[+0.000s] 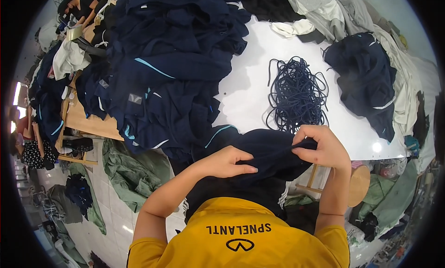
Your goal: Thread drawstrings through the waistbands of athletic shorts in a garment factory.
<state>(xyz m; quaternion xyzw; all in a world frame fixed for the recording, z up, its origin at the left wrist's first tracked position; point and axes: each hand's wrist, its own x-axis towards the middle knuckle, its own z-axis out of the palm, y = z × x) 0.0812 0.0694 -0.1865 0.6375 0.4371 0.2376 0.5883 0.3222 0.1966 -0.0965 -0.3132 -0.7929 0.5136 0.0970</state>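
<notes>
A navy garment [271, 147] lies over the near edge of the white table and hangs toward my lap. My right hand [322, 147] pinches its cloth between thumb and forefinger at the right side. On the left, my left hand [227, 162] is closed on the same cloth, thumb and forefinger showing and the other fingers hidden. A tangled heap of navy cords [298, 94] sits on the table just beyond my right hand. Past my left hand rises a big pile of navy garments [171, 69] with light blue and white trim.
Another navy garment [364, 78] lies at the right of the white table [248, 92], beside pale grey cloth [403, 92]. Green cloth [132, 175] is at lower left, and a round wooden stool [359, 184] stands at right. Other people [83, 8] are at far left.
</notes>
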